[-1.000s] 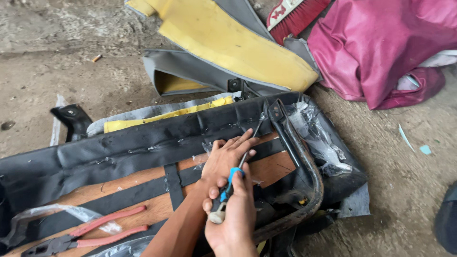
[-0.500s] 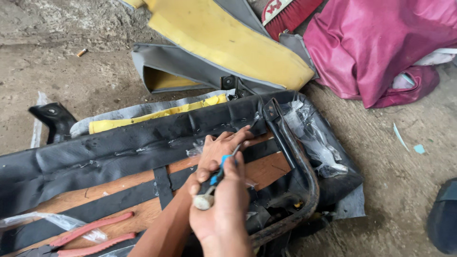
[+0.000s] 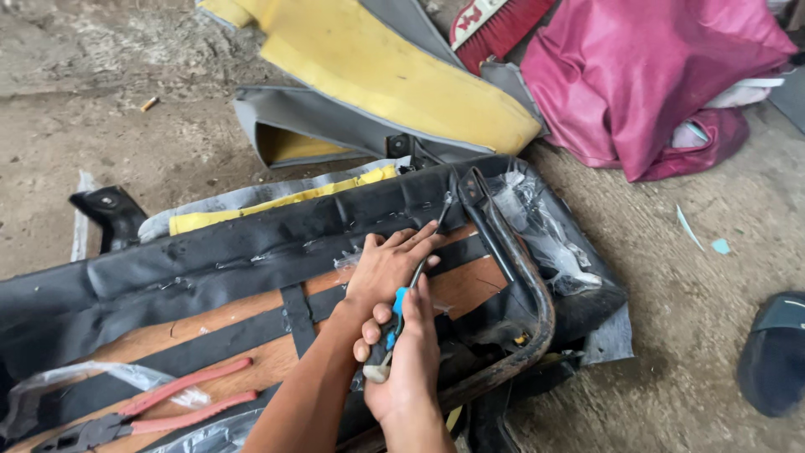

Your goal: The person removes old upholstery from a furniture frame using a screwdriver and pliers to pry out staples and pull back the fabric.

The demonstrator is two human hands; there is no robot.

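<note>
While the upturned seat base (image 3: 251, 327) is lying on the floor, a blue-handled screwdriver (image 3: 401, 309) is being gripped by the closed right hand (image 3: 411, 361). The stiff black cover (image 3: 210, 252) is being pressed flat by the open left hand (image 3: 387, 264); it probably resists and is best held at its edge.

Red-handled pliers (image 3: 142, 411), magenta cover (image 3: 646, 84), yellow foam cushion (image 3: 394, 71).

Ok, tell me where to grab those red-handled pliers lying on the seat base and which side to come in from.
Grip the red-handled pliers around both red handles near their free ends, coming from above and the right. The handles lie nearly flat on the wooden seat base, slightly spread and pointing up-right, clear of the plastic sheet by the dark jaws at the lower left. Both hands are busy: the right hand holds a blue-handled tool, the left hand presses the cover.
</note>
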